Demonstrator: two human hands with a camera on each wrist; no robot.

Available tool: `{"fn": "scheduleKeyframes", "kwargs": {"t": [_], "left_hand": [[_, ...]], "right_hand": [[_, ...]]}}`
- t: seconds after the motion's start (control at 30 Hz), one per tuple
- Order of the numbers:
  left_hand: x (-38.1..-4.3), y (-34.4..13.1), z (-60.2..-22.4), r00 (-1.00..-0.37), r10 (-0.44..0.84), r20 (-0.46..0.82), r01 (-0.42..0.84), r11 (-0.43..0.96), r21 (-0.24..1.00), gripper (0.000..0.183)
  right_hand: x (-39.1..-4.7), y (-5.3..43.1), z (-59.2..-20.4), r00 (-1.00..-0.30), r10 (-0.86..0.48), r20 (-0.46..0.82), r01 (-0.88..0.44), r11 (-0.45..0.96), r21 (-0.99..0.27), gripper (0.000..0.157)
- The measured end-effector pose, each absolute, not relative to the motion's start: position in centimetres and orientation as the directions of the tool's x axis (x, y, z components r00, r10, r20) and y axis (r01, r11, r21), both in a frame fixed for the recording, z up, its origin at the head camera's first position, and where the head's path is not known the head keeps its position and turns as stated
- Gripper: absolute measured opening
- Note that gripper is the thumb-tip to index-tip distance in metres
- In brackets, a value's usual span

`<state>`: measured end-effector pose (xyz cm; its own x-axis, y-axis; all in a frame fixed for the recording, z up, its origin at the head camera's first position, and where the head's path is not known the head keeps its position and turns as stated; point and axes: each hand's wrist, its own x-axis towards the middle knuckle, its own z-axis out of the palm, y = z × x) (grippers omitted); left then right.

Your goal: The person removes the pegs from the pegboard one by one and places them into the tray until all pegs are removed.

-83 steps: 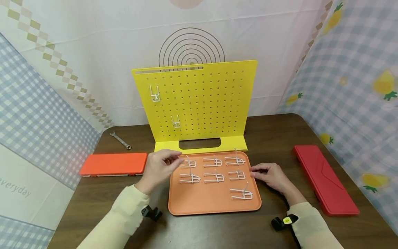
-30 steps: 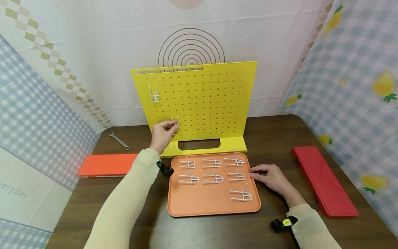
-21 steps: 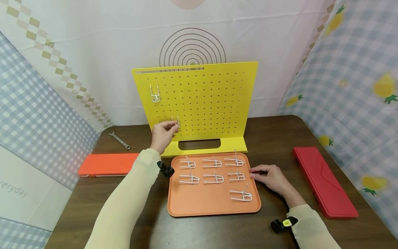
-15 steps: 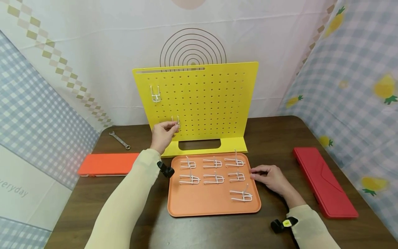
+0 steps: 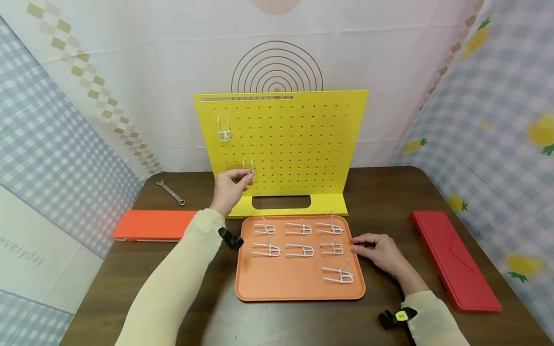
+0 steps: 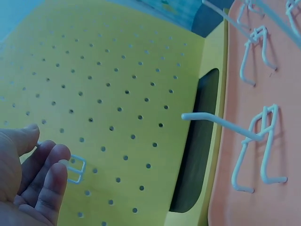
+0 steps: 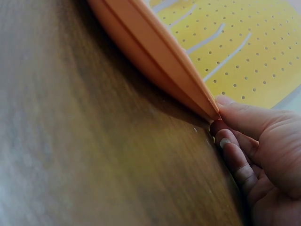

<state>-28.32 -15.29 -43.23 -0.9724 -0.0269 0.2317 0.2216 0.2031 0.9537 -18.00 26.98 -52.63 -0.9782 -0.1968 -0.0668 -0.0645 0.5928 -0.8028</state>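
Note:
A yellow pegboard (image 5: 285,144) stands upright behind an orange tray (image 5: 277,286). At the board's lower left, my left hand (image 5: 227,189) pinches the prong of a white wire pegboard hook (image 6: 83,170), its fingers covering part of it in the head view. Another white hook (image 5: 224,135) hangs higher at the upper left. Several more white hooks lie in rows on the tray, among them one hook (image 5: 342,276) at its near right. My right hand (image 5: 383,254) holds the tray's right rim, thumb on top and fingers below in the right wrist view.
An orange-red case (image 5: 151,225) lies left of the tray, partly behind the left sleeve. Beyond it is a metal wrench (image 5: 170,192). A red case (image 5: 456,262) lies at the right on the dark wooden table (image 5: 277,322).
My left hand has gone from above the tray's far left corner up to the lower hook on the pegboard, and stays there. The right hand keeps its place on the rim.

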Motion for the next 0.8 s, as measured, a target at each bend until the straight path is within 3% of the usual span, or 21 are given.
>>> {"fn": "scheduleKeyframes", "kwargs": {"t": [0.53, 0.8], "left_hand": [[-23.9, -16.6, -41.0, -0.959, -0.006, 0.285, 0.273, 0.272, 0.923, 0.021], [-20.4, -16.8, -40.1, -0.914, 0.013, 0.406, 0.386, 0.338, 0.859, 0.018]], "right_hand": [[-18.0, 27.3, -52.8, -0.979, -0.198, -0.041, -0.086, 0.591, -0.802, 0.029], [-18.1, 27.1, -52.8, -0.977, -0.21, -0.036, -0.096, 0.584, -0.806, 0.03]]}}
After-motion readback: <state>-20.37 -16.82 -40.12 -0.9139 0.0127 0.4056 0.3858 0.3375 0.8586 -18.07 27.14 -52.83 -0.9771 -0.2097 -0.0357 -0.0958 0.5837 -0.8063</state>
